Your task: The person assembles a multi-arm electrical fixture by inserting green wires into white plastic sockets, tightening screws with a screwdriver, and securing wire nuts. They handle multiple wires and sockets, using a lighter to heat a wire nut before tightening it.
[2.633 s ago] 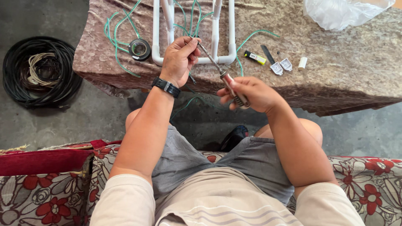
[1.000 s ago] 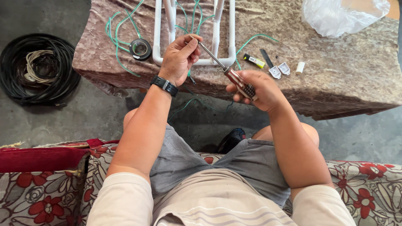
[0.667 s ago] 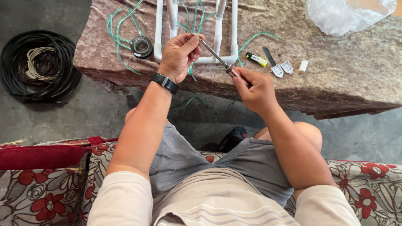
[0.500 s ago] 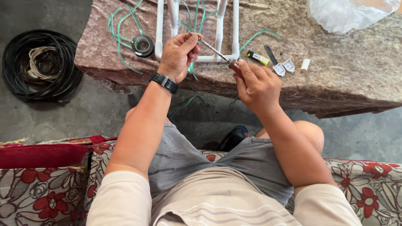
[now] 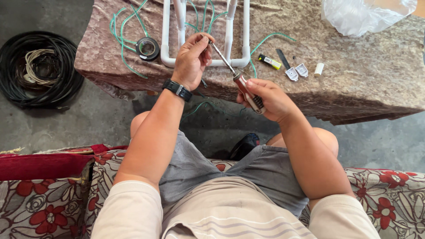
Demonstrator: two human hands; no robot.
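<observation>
My right hand (image 5: pixel 269 96) grips the dark red handle of a screwdriver (image 5: pixel 241 82). Its metal shaft slants up and left to my left hand (image 5: pixel 191 59). That hand wears a black wristwatch and pinches something small at the screwdriver's tip; the small part is hidden by the fingers. Both hands hover over the near edge of a stone slab table (image 5: pixel 354 79). Just behind them lies a white plastic pipe frame (image 5: pixel 203 31) with thin green wires (image 5: pixel 126 31) running through and around it.
A roll of black tape (image 5: pixel 147 48) lies left of the frame. Right of it are a small yellow-black tool (image 5: pixel 269 61), a dark blade (image 5: pixel 283 59), white clips (image 5: pixel 297 71) and a clear plastic bag (image 5: pixel 367 15). Coiled black cable (image 5: pixel 37 68) lies on the floor. I sit on a floral sofa (image 5: pixel 48 208).
My right hand drew the screwdriver handle back toward me and down after pushing it closer to the left hand. The left hand stayed over the pipe frame, pinching at the tip.
</observation>
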